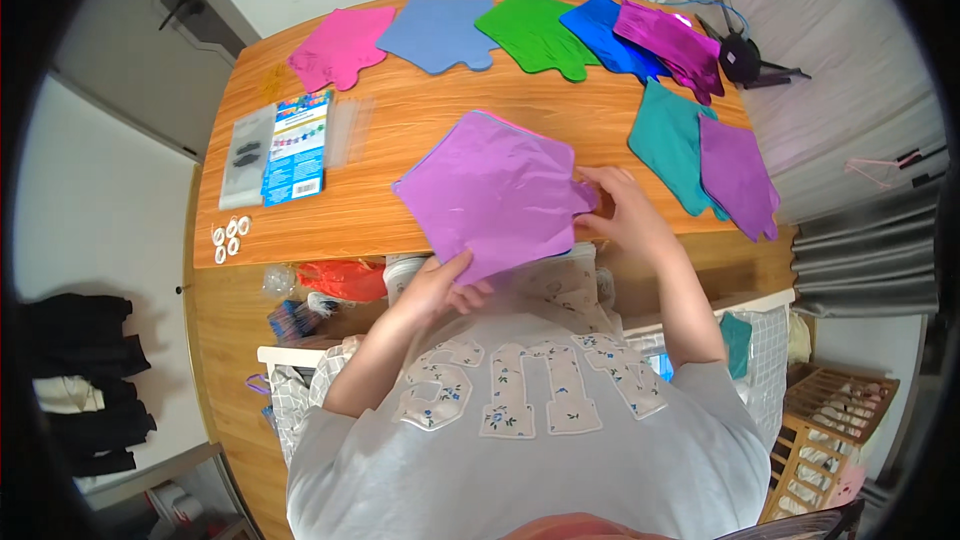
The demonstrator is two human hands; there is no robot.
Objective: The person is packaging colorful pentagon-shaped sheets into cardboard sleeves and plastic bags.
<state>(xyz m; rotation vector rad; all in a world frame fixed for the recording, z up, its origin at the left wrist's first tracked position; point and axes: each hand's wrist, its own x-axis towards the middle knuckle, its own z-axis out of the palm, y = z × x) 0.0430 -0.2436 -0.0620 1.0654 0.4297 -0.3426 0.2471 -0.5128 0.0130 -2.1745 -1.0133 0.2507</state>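
Observation:
A flat, five-sided purple foil sheet with a small tab, resembling an uninflated foil balloon, lies over the near edge of the table in front of me. Thin pink and blue edges peek out beneath it, so other sheets seem stacked under it. My left hand grips its lower left corner, thumb on top and fingers below. At the right side, my right hand pinches the tab between thumb and fingers. Similar flat sheets lie around: pink, light blue, green, teal and another purple one.
On the wooden table, a dark blue sheet and magenta sheet overlap near a black router-like device. Clear bags, a blue card and several white rings lie left. Below is an open drawer with red fabric.

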